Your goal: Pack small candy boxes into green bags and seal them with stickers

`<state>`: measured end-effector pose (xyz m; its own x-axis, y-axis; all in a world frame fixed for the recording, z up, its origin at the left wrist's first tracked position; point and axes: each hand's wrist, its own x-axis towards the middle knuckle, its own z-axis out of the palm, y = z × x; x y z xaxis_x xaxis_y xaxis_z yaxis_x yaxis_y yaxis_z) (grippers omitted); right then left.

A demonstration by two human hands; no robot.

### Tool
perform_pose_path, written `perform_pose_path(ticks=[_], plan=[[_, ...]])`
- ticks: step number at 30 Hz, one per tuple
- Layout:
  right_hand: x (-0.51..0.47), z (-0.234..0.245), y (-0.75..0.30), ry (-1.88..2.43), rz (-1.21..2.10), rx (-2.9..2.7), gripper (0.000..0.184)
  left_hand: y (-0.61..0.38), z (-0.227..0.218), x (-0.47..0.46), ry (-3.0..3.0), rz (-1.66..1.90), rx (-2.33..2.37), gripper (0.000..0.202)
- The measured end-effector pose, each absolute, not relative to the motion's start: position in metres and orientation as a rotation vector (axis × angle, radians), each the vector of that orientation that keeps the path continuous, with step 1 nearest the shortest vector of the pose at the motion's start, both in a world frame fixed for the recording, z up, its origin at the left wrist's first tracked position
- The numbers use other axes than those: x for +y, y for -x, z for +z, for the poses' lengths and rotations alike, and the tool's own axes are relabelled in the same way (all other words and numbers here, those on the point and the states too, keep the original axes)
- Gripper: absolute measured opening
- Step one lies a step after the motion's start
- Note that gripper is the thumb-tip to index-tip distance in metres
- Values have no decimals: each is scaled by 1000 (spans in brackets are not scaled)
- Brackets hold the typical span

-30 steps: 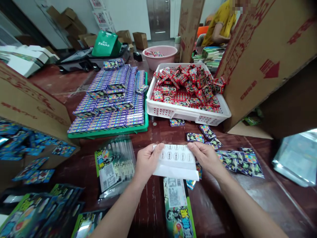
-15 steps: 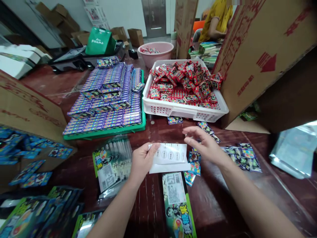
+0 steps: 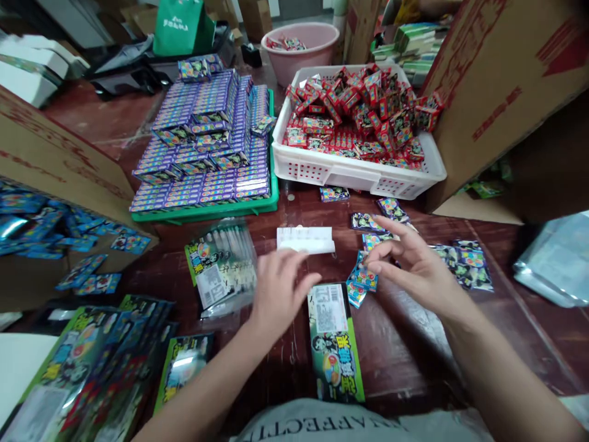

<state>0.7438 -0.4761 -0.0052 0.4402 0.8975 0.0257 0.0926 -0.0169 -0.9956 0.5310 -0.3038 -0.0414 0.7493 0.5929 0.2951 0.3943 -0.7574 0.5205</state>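
My left hand (image 3: 280,288) hovers low over the dark red table (image 3: 405,362), fingers stretched out and blurred, with nothing in them; its fingertips are at the top edge of a long green printed packet (image 3: 338,356) that lies face down with a white barcode label. A white sticker sheet (image 3: 306,239) lies flat on the table just beyond that hand. My right hand (image 3: 409,264) is raised beside it, fingers apart and loosely curled, above a few small blue packets (image 3: 363,279).
A green tray (image 3: 207,213) stacked with purple boxes (image 3: 207,153) and a white basket (image 3: 359,175) of red boxes (image 3: 359,110) stand behind. Clear bags (image 3: 221,270), green packets (image 3: 92,368), cardboard boxes (image 3: 497,92) and silver bags (image 3: 556,258) surround the hands.
Both hands held the sticker sheet; the right hand let go first, then the left. The sheet now lies on the table, and the left hand has moved toward the green packet.
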Motion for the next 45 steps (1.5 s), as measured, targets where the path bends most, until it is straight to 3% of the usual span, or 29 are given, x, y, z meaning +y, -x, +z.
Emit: perform_pose_path(ticks=[2, 5, 10, 14, 21, 24, 30, 35, 39, 42, 45], plan=[[-483, -9, -734, 1421, 927, -943, 71, -525, -42, -326, -2435, 367, 567, 27], [-485, -12, -720, 1399, 983, -981, 69, -523, -43, -340, -2132, 241, 564, 15], [-482, -10, -706, 1429, 1013, -1153, 75, -526, -35, -342, -1700, 29, 567, 20], [-481, -13, -701, 1556, 959, -1289, 77, -527, -30, -350, -1625, 76, 584, 17], [-494, -18, -692, 1761, 453, -1526, 83, -523, -27, -356, -1501, 137, 561, 15], [-497, -20, -686, 1792, 435, -1605, 82, -523, -27, -358, -1526, 149, 521, 18], [-510, -23, -684, 1818, 513, -1471, 78, -527, -35, -351, -1634, 140, 435, 46], [-548, -35, -681, 1667, 245, -732, 66, -506, -34, -321, -1286, 410, 721, 66], [-551, -51, -657, 1570, 306, -484, 76, -489, -31, -336, -1013, 545, 836, 83], [-534, -57, -645, 1490, 306, -437, 81, -477, -41, -365, -983, 569, 862, 71], [-523, -56, -648, 1462, 266, -472, 76, -466, -54, -383, -1205, 528, 836, 39]])
